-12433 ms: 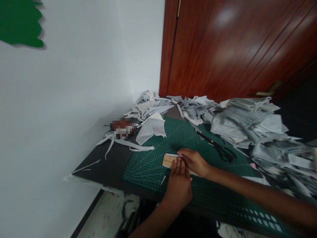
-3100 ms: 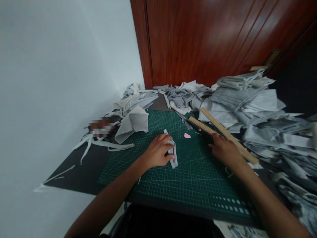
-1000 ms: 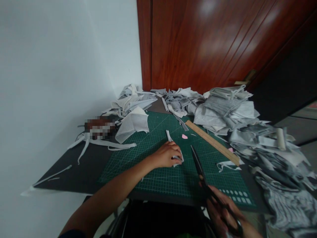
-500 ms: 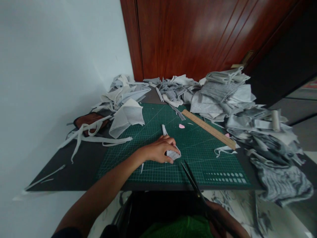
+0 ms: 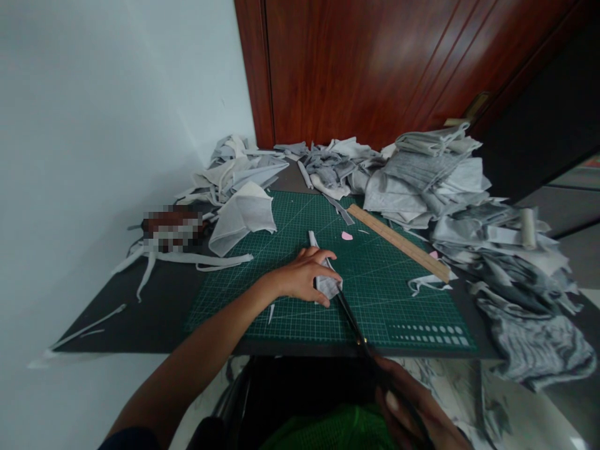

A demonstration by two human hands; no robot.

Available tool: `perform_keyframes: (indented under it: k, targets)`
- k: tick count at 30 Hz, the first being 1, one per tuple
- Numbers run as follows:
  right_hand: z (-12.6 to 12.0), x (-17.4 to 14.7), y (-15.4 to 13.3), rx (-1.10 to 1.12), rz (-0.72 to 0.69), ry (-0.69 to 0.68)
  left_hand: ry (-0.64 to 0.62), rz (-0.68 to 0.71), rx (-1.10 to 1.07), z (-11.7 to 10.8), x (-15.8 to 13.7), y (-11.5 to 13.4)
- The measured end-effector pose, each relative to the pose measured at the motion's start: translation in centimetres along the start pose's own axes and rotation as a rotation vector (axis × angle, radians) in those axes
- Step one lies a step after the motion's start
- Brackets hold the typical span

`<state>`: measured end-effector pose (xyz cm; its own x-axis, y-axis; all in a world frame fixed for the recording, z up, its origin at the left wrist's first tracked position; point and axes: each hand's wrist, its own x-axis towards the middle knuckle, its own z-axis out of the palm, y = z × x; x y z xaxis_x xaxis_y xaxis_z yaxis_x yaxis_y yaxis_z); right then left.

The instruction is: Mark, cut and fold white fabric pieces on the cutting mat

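On the green cutting mat (image 5: 290,325), my left hand (image 5: 307,275) holds a small light-grey piece of fabric (image 5: 329,287) down, its thumb and fingers about the piece. A narrow end of grey fabric (image 5: 312,239) sticks out beyond the knuckles; the palm hides what lies between. My right hand (image 5: 407,400), low in the view, grips the handles of long dark scissors (image 5: 352,320). Their blades look closed together, and the tips reach the fabric's lower right corner beside my left fingers.
A wooden ruler (image 5: 400,244) lies slantwise on the mat, near a pink scrap (image 5: 347,235). Grey fabric piles (image 5: 431,175) stand at the back and right. Pale pieces (image 5: 244,215) and strips (image 5: 201,257) lie on the left. A striped fabric (image 5: 539,344) hangs over the right front edge.
The scissors have moved up and left to the fabric, and their blades, apart before, now look together. My left hand stays on the fabric with its fingers slightly shifted.
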<state>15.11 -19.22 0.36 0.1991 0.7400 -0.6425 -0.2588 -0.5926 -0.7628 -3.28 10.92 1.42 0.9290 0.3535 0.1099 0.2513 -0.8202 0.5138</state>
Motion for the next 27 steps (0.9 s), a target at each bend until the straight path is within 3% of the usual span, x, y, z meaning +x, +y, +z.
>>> perform_keyframes:
  k: [5, 10, 18, 27]
  targets:
    - [0.7, 1.0, -1.7, -0.115, -0.123, -0.151, -0.013, -0.005, 0.006, 0.0, 0.1, 0.0]
    - [0.8, 1.3, -1.7, -0.116, -0.114, -0.121, -0.023, -0.010, 0.004, -0.1, 0.2, 0.1]
    - [-1.1, 2.7, 0.0, -0.138, -0.119, -0.185, -0.049, -0.029, -0.008, -0.1, 0.2, 0.2]
    - [-0.3, 2.0, -0.2, -0.131, -0.136, -0.137, -0.057, -0.032, 0.018, -0.3, 0.3, 0.4]
